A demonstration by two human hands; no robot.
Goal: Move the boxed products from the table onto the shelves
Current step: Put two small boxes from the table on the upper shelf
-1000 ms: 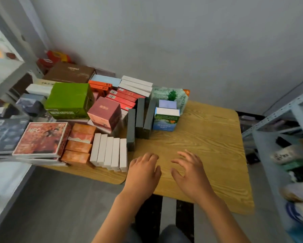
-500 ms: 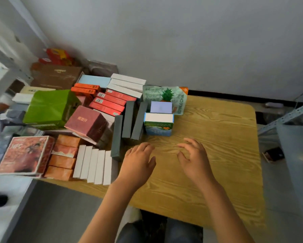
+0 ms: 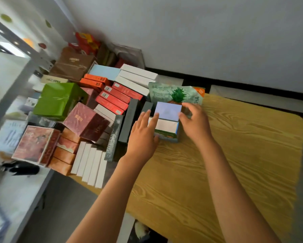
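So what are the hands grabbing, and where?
The left hand and right hand touch opposite sides of the stacked lilac-topped box and white-topped box. Both boxes sit on the table; no firm grip shows yet.

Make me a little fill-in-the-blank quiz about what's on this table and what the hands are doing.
1. Both hands reach for the small box with the pale ____ top.
2. Behind it stands a pouch showing a ____.
3. The left hand lies beside upright ____ boxes.
4. The table is made of ____.

Answers: blue; pineapple; grey; wood
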